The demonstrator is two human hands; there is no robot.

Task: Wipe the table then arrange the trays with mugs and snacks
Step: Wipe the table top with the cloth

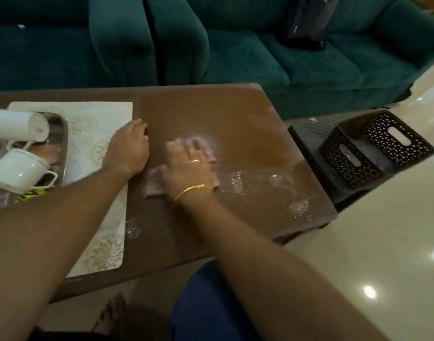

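Two hands are in my view, both low over the brown surface [235, 114]. The right hand [188, 166], with a gold bangle [192, 189] at the wrist, lies flat with the fingers spread wide and presses on a pinkish cloth [153, 180], which is blurred. To the right of the cloth I see several wet patches [276, 179] on the surface. The left hand [128, 147] rests on the right edge of a pale placemat [95, 124], just beside the cloth; the fingers are bent down, and I cannot tell if they pinch the edge or only press it. Further left, a metal tray [60, 134] stands on the placemat. It holds two white mugs, one tilted [19, 169] and one lying on its side [19, 129] behind it, and a yellow and black packet [32, 194] at the near end. Beyond the right end of the surface a dark perforated basket [376, 148] sits on a dark stool [307, 134]. Behind all stands a green sofa [260, 57]
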